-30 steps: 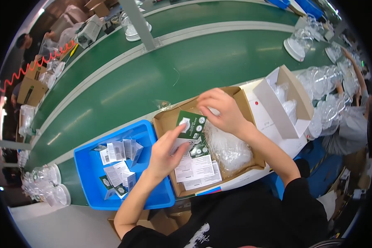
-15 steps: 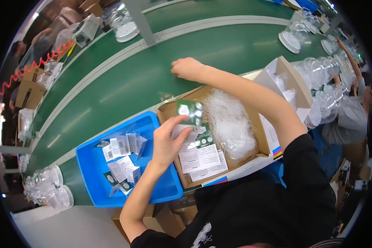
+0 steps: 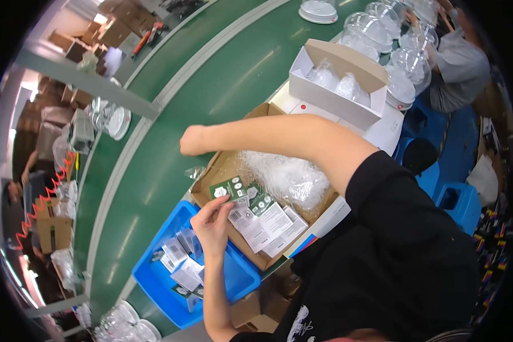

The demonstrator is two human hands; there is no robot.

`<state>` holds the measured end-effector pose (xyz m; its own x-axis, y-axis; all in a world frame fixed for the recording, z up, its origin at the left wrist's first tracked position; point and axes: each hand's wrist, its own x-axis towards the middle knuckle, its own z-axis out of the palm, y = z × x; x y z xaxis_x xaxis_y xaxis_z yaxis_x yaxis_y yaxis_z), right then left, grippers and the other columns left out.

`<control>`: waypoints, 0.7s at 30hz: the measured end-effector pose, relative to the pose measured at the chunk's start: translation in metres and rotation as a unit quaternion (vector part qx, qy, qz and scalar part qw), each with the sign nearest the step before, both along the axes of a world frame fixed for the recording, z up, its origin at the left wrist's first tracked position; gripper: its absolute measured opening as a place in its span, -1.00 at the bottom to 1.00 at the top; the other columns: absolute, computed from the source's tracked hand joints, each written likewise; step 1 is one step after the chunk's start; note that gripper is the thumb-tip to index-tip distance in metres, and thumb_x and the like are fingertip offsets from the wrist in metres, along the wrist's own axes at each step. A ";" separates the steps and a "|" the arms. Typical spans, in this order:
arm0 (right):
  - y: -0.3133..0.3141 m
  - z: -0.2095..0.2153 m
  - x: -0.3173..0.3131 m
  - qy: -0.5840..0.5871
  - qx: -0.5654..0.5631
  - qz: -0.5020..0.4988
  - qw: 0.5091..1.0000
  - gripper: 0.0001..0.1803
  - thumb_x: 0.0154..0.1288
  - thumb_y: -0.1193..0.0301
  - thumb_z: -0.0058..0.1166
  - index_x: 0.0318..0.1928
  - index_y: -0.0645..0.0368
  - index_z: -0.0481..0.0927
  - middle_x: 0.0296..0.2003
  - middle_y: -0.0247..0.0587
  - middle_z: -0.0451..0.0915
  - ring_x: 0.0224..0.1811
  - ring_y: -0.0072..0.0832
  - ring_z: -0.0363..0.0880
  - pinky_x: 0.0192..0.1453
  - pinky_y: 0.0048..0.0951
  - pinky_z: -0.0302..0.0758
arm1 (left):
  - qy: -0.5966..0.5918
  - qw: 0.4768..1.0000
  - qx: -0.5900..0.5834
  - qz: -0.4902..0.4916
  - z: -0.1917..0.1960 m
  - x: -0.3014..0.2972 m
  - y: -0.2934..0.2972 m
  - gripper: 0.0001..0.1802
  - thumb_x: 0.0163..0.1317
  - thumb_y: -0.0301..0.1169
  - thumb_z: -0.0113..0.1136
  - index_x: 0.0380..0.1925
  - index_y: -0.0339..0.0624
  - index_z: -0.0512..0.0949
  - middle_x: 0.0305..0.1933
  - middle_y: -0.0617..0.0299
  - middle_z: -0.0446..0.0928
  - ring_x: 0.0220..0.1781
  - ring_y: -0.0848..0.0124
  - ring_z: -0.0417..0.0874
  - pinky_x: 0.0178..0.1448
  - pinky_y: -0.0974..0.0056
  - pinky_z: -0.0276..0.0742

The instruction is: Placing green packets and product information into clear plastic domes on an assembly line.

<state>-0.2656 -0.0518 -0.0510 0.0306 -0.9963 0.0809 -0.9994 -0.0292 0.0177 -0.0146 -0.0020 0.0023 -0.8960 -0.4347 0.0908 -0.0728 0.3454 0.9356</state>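
Note:
My left hand (image 3: 210,227) pinches a green-and-white printed card (image 3: 226,189) between thumb and fingertips, at the near left side of a shallow cardboard tray (image 3: 255,257). Beside it in the tray lie several flat white leaflets (image 3: 271,226) and a heap of clear shredded filler (image 3: 293,179) in plastic. My right arm stretches across the tray. Over the green belt (image 3: 159,176) my right hand (image 3: 194,141) is curled into a fist, and whatever its fingers may hold is hidden. Folded leaflets (image 3: 187,275) stand in the blue bin (image 3: 154,297) at the left.
A white open box (image 3: 336,108) with plastic-wrapped pieces stands beyond the tray. Clear domes on white bases (image 3: 402,85) crowd the far right, near a person in grey (image 3: 459,65). More domes (image 3: 128,325) are at the lower left. A metal post (image 3: 91,80) rises across the belt.
The whole view has turned, so the tray and bin appear rotated. My left hand still pinches the card, now lower over the leaflets. My right hand stays closed over the belt.

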 end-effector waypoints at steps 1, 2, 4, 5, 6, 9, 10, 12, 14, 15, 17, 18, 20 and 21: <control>-0.001 0.001 0.003 0.026 0.007 0.017 0.999 -0.81 0.07 0.42 0.05 -0.36 0.08 0.72 -0.33 -0.14 0.71 -0.24 -0.17 0.70 -0.24 -0.16 0.63 | 0.002 1.000 -0.008 -0.014 -0.001 -0.001 -0.001 -0.76 0.09 -0.76 0.25 -0.21 -0.39 0.64 -0.25 0.22 0.63 -0.24 0.53 0.62 -0.13 0.48 0.52; -0.002 0.001 0.009 0.045 0.032 0.036 0.998 -0.83 0.04 0.44 0.09 -0.35 0.05 0.73 -0.30 -0.19 0.71 -0.21 -0.21 0.70 -0.23 -0.17 0.63 | 0.029 0.999 -0.012 -0.020 -0.005 0.000 -0.002 -0.76 0.07 -0.77 0.26 -0.24 -0.37 0.64 -0.15 0.16 0.60 -0.13 0.46 0.61 -0.05 0.43 0.52; 0.000 0.005 0.011 0.063 0.073 0.017 0.995 -0.81 -0.01 0.41 0.18 -0.31 0.03 0.74 -0.27 -0.21 0.72 -0.19 -0.24 0.70 -0.20 -0.19 0.63 | 0.071 0.995 -0.057 -0.046 -0.007 -0.005 -0.003 -0.77 0.01 -0.74 0.30 -0.28 -0.33 0.64 0.14 0.05 0.44 0.15 0.28 0.51 0.18 0.30 0.45; -0.002 0.010 0.018 0.048 0.080 0.001 0.996 -0.79 -0.03 0.38 0.20 -0.31 0.04 0.74 -0.26 -0.22 0.72 -0.20 -0.25 0.71 -0.20 -0.18 0.63 | 0.083 0.991 -0.104 -0.030 0.001 -0.007 0.001 -0.81 -0.01 -0.67 0.34 -0.34 -0.32 0.63 0.19 0.06 0.38 0.24 0.23 0.44 0.28 0.25 0.38; -0.003 0.013 0.019 0.022 0.076 -0.008 0.997 -0.78 -0.05 0.37 0.19 -0.32 0.05 0.73 -0.27 -0.19 0.72 -0.21 -0.23 0.70 -0.21 -0.19 0.62 | 0.113 0.983 -0.142 -0.010 0.001 -0.010 0.002 -0.85 0.06 -0.62 0.33 -0.33 -0.31 0.61 0.10 0.10 0.44 0.12 0.31 0.50 0.17 0.32 0.43; 0.003 0.028 0.016 -0.087 0.014 -0.038 0.995 -0.78 -0.10 0.34 0.18 -0.37 0.11 0.71 -0.31 -0.12 0.70 -0.25 -0.18 0.69 -0.23 -0.19 0.61 | 0.090 0.991 -0.081 0.059 0.002 -0.006 -0.006 -0.89 0.18 -0.54 0.28 -0.30 -0.30 0.58 -0.11 0.19 0.54 -0.10 0.47 0.57 -0.05 0.44 0.48; 0.009 0.037 0.014 -0.175 -0.036 -0.069 0.981 -0.77 -0.12 0.33 0.16 -0.41 0.15 0.68 -0.35 -0.08 0.69 -0.28 -0.15 0.68 -0.26 -0.18 0.59 | 0.040 0.994 0.026 0.099 0.001 -0.001 -0.006 -0.89 0.23 -0.51 0.24 -0.27 -0.30 0.56 -0.22 0.24 0.58 -0.20 0.55 0.59 -0.16 0.49 0.48; 0.020 0.044 -0.002 -0.315 -0.152 -0.047 0.936 -0.77 -0.11 0.30 0.13 -0.50 0.23 0.58 -0.48 -0.03 0.64 -0.41 -0.13 0.63 -0.35 -0.15 0.53 | 0.020 0.992 -0.004 0.122 0.005 -0.004 -0.004 -0.87 0.31 -0.48 0.18 -0.22 -0.32 0.52 -0.31 0.31 0.59 -0.35 0.66 0.56 -0.34 0.55 0.41; 0.045 0.069 0.011 -0.466 -0.202 -0.052 0.860 -0.79 -0.01 0.36 0.17 -0.37 0.24 0.60 -0.50 -0.20 0.62 -0.49 -0.45 0.57 -0.39 -0.38 0.49 | 0.049 0.989 0.047 0.128 0.013 0.003 -0.004 -0.87 0.31 -0.51 0.17 -0.20 -0.35 0.53 -0.29 0.30 0.60 -0.34 0.65 0.56 -0.34 0.54 0.43; 0.063 0.080 0.022 -0.512 -0.225 -0.052 0.827 -0.82 0.10 0.43 0.15 -0.29 0.25 0.60 -0.51 -0.29 0.61 -0.48 -0.63 0.53 -0.39 -0.52 0.47 | 0.088 0.986 0.091 0.113 0.009 0.002 -0.005 -0.85 0.32 -0.52 0.16 -0.17 -0.37 0.53 -0.29 0.29 0.60 -0.33 0.65 0.57 -0.33 0.54 0.44; 0.098 0.085 0.038 -0.599 -0.228 -0.052 0.766 -0.84 0.23 0.50 0.12 -0.19 0.27 0.60 -0.46 -0.36 0.60 -0.42 -0.73 0.50 -0.33 -0.60 0.47 | 0.089 0.984 0.099 0.121 0.006 -0.003 -0.007 -0.81 0.32 -0.53 0.16 -0.10 -0.38 0.53 -0.25 0.26 0.61 -0.30 0.63 0.58 -0.31 0.54 0.46; 0.111 0.082 0.048 -0.645 -0.229 -0.054 0.727 -0.85 0.26 0.51 0.12 -0.18 0.29 0.61 -0.44 -0.37 0.59 -0.39 -0.74 0.51 -0.30 -0.61 0.47 | 0.081 0.984 0.112 0.114 0.004 -0.003 -0.006 -0.79 0.31 -0.53 0.17 -0.09 -0.39 0.52 -0.23 0.24 0.61 -0.29 0.63 0.58 -0.30 0.53 0.47; 0.125 0.066 0.069 -0.678 -0.215 -0.057 0.701 -0.85 0.27 0.52 0.12 -0.17 0.28 0.61 -0.40 -0.37 0.60 -0.36 -0.73 0.51 -0.28 -0.61 0.47 | 0.059 0.981 0.141 0.118 0.007 0.000 -0.001 -0.82 0.23 -0.63 0.18 -0.15 -0.36 0.55 -0.17 0.18 0.60 -0.17 0.54 0.60 -0.15 0.46 0.52; 0.131 0.059 0.076 -0.705 -0.212 -0.067 0.673 -0.86 0.28 0.52 0.12 -0.17 0.28 0.62 -0.36 -0.37 0.60 -0.34 -0.71 0.52 -0.26 -0.62 0.47 | 0.051 0.981 0.142 0.124 0.004 -0.001 -0.003 -0.82 0.23 -0.63 0.18 -0.15 -0.36 0.55 -0.17 0.18 0.60 -0.17 0.54 0.60 -0.15 0.46 0.52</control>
